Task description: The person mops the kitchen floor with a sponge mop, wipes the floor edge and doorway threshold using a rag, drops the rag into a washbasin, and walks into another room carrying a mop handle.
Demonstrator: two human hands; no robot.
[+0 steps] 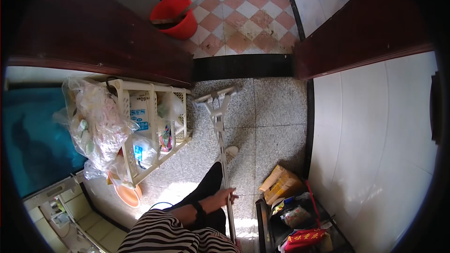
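A sponge mop point(221, 133) with a long metal pole slants down through the middle of the view. Its wide head point(215, 95) rests on the speckled floor just inside the doorway. My left hand point(222, 199), with a black band at the wrist, is closed around the pole at mid-length. At the bottom edge, a sliver of my right hand point(238, 244) shows at the pole's upper end; it appears closed there, though most of it is cut off. My shoe point(231, 151) stands beside the pole.
A cream plastic rack point(157, 166) with bagged goods stands left, an orange basin point(128, 196) below it. Cardboard boxes point(281, 185) and a black rack of bags point(262, 225) are right. Beyond the dark threshold point(243, 67), a red bucket point(180, 27) sits on checkered tiles.
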